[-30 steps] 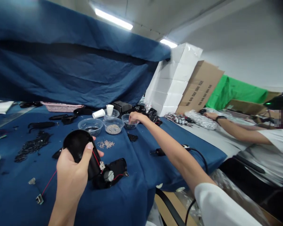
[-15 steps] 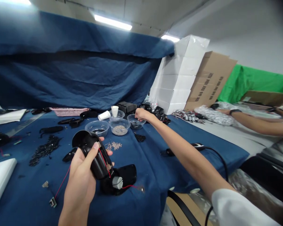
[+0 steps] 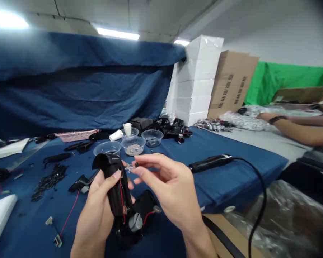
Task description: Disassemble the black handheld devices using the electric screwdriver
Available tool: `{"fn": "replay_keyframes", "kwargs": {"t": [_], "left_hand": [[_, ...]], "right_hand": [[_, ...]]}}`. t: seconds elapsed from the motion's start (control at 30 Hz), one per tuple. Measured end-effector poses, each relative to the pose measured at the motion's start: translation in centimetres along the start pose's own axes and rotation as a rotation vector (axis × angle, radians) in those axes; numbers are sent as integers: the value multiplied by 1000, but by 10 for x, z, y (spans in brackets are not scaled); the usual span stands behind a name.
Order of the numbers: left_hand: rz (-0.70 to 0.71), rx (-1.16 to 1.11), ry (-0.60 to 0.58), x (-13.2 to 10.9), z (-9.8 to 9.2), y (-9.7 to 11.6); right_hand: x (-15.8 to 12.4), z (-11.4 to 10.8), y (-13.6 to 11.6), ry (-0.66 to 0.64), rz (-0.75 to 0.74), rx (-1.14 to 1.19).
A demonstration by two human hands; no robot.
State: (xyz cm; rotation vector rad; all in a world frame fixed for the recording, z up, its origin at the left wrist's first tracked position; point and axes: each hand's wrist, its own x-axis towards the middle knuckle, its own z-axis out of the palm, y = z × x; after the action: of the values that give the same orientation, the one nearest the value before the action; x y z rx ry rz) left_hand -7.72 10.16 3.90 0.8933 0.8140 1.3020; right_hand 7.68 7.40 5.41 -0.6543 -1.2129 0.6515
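While I look on from afar through the head camera, I list the items thus. Left hand (image 3: 97, 204): fingers wrapped around a black housing (image 3: 114, 197), thumb pressed along its side. Housing: held tilted above the blue-covered tabletop (image 3: 27, 229), a red wire (image 3: 121, 191) running down its face; a silver round part (image 3: 135, 222) shows at its lower end, though I cannot tell whether the two are joined. Right hand (image 3: 174, 190): thumb and forefinger nearly together, pinching a small dark piece (image 3: 136, 165) just beside the housing; remaining fingers loosely bent.

Behind the hands: a scatter of tiny metal bits (image 3: 129, 167) on the cloth; a clear bowl (image 3: 123, 146) containing similar bits; one white cup (image 3: 127, 129) upright, another (image 3: 116, 135) on its side. To the right: one black corded tool (image 3: 211, 164), lying flat. To the left: one pink basket (image 3: 76, 135), farther back.
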Motion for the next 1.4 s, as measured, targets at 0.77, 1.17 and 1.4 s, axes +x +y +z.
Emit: {"fn": "replay_keyframes", "kwargs": {"t": [0.77,1.17,1.4], "left_hand": [[228,213,75,4,10,-11],[328,251,86,3,15,-13],[327,239,76,1,8,-15]], "right_hand": [[-8,-11,26,96,7,-113],[-9,-9,28,123,63,-48],[-8,-7,25,139,13,-49]]}}
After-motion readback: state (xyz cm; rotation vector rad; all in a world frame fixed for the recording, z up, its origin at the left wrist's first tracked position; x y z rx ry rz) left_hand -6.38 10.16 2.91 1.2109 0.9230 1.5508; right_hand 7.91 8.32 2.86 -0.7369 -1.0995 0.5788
